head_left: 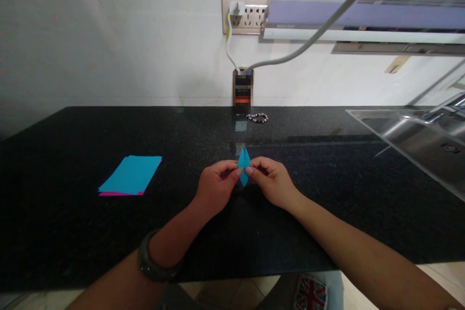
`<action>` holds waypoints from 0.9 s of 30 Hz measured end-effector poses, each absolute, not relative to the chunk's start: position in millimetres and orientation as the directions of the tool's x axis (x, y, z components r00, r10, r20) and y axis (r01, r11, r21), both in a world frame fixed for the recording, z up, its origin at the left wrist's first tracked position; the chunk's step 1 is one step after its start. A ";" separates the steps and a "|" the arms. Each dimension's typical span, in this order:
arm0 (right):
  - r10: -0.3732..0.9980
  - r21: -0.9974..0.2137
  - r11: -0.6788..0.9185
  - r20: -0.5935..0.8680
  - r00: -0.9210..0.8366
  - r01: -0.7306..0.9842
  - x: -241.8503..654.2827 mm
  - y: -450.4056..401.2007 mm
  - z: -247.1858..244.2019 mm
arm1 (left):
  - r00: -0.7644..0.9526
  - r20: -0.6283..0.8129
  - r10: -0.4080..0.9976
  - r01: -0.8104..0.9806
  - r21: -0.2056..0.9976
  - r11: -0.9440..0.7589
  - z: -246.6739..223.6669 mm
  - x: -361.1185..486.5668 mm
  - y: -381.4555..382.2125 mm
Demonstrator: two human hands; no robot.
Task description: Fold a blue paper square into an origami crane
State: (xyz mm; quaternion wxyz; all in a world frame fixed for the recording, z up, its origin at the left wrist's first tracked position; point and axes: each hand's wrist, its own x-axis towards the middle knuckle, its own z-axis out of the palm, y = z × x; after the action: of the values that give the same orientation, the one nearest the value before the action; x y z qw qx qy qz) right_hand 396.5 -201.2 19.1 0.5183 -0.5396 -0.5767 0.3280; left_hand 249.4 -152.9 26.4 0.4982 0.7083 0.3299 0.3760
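My thumbs (252, 173) hide part of the folded blue paper (244, 179). A blue sheet (132, 174) mostly hides pink paper (119, 193). The upright device (243, 91) is mostly blurred into blocks; my view's right edge cuts off the sink (428, 147).

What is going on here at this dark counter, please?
A person's left hand and right hand together hold a small folded blue paper over the dark counter, pinched from both sides. Its two narrow tips point away from the person. On the left lies a stack of blue and pink sheets, which neither hand touches.
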 end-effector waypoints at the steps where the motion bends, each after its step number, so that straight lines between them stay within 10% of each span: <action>1: 0.970 -0.956 0.184 0.214 0.116 0.228 396.5 -201.1 19.1 | 0.505 0.158 0.848 0.040 0.978 -0.205 26.6 249.7 -152.8; 10: 0.993 -0.997 0.082 0.081 0.080 -0.005 396.0 -201.3 19.9 | 0.469 -0.018 0.883 -0.124 0.989 0.086 27.7 251.9 -154.2; 27: 0.995 -0.999 0.047 0.046 0.092 -0.005 393.9 -200.7 23.9 | 0.365 0.106 0.925 -0.065 0.994 -0.088 22.4 250.7 -150.1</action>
State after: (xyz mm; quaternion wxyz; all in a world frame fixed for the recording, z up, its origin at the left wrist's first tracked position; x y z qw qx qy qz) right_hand 393.9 -200.7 23.9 0.5356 -0.5089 -0.4863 0.4666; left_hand 250.7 -150.1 22.4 0.5711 0.5970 0.3602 0.4333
